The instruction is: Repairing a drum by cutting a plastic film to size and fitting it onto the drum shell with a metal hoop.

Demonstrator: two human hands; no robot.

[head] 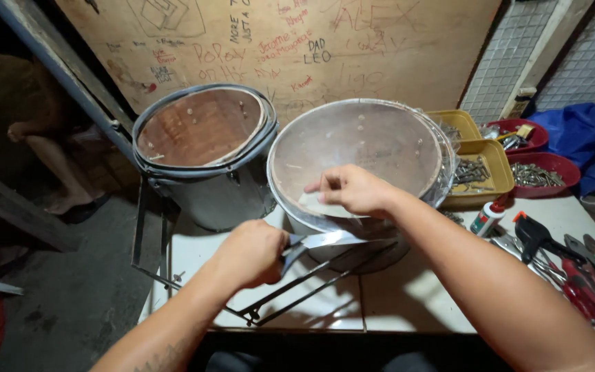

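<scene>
My left hand (251,253) is closed around the handles of a pair of scissors (325,240), whose blades point right along the lower rim of a drum with a clear skin (373,141). My right hand (354,189) rests on that skin near its front edge and pinches a small pale strip (310,204). The drum lies tilted on a white table (408,296), its open face towards me. To its left, touching it, a second drum (204,131) with a brown wooden inside stands tilted the same way.
Yellow trays of screws (482,169) and red bowls of metal parts (547,171) stand at the back right beside a blue cloth (580,134). A small glue bottle (487,219) and red-handled pliers (580,279) lie on the right. Thin metal rods (297,289) cross the table's front. A person's bare leg (49,158) shows at far left.
</scene>
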